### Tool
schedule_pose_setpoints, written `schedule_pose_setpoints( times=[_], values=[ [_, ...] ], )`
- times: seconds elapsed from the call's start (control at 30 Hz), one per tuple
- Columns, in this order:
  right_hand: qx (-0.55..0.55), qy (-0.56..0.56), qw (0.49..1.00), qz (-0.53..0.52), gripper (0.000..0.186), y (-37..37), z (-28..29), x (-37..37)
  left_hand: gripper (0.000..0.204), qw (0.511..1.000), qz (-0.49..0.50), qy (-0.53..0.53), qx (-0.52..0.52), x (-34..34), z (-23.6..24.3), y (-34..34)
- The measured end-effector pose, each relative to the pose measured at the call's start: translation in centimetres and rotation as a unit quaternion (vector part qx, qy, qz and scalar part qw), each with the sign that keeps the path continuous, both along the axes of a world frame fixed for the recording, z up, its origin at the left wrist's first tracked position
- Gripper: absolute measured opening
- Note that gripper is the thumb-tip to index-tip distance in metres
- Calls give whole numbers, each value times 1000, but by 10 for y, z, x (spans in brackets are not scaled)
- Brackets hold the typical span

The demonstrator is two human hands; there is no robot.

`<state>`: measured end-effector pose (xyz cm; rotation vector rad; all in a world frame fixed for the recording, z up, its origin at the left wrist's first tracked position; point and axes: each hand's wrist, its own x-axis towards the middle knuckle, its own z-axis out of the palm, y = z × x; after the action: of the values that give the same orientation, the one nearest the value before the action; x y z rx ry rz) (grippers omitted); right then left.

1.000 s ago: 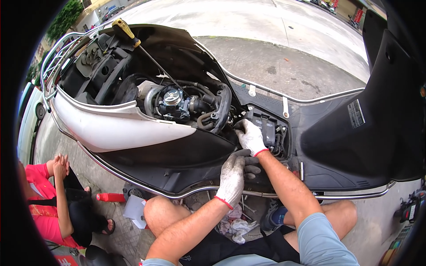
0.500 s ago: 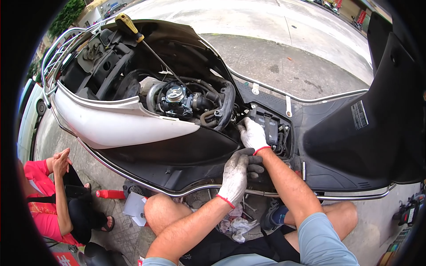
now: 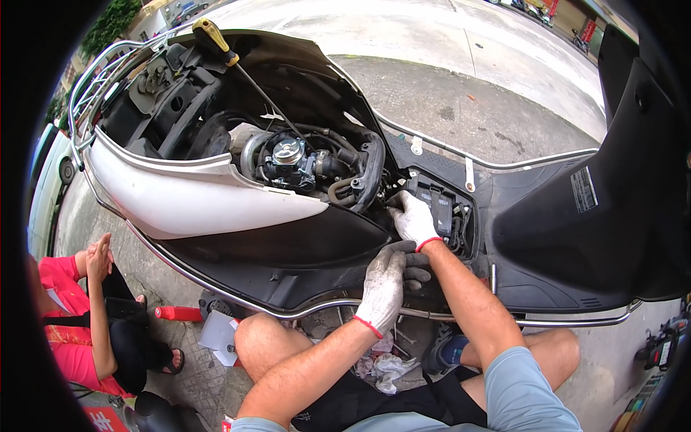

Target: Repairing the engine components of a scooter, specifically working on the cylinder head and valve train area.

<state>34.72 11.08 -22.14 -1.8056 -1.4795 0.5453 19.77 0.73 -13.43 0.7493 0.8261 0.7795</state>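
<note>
A scooter (image 3: 201,201) lies across my view with its seat off and the engine bay uncovered. My right hand (image 3: 414,218), in a white work glove with a red cuff, reaches to the left edge of the battery (image 3: 434,201) in the floorboard. Its fingers are bent together beside some wiring, and their tips are partly hidden, so what they pinch cannot be made out. My left hand (image 3: 389,281), in a matching glove with grey fingers, hovers by the scooter's near side, fingers stretched and slightly apart, holding nothing. A carburettor (image 3: 288,153) shows in the engine bay.
A yellow-handled screwdriver (image 3: 214,41) leans in the engine bay. A chrome guard rail (image 3: 288,315) runs along the near side. At left sits a person in red (image 3: 68,288), near a red bottle (image 3: 178,314). Crumpled rags (image 3: 392,367) lie between my legs.
The scooter appears shifted very slightly in the view. Both my hands stay in nearly the same places, with the right fingers still at the battery's edge.
</note>
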Motion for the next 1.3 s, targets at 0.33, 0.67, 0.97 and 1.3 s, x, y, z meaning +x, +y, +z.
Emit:
schedule_pose_setpoints(
  times=[0.33, 0.67, 0.97, 1.3],
  values=[
    [-38, -77, 996, -1, 24, 2, 7, 0, 34, 1000, 1, 0, 4, -1, 4, 0],
    [-1, -50, 998, 32, 25, 0, 2, 6, 34, 1000, -2, -3, 4, -1, 6, -1],
    [-15, -175, 983, 50, 27, 3, 2, 6, 34, 1000, 3, -6, -3, 0, 3, 0],
    [-1, -148, 988, 33, 28, -1, 6, 5, 34, 1000, -3, -11, -1, -1, 3, 0]
  ],
)
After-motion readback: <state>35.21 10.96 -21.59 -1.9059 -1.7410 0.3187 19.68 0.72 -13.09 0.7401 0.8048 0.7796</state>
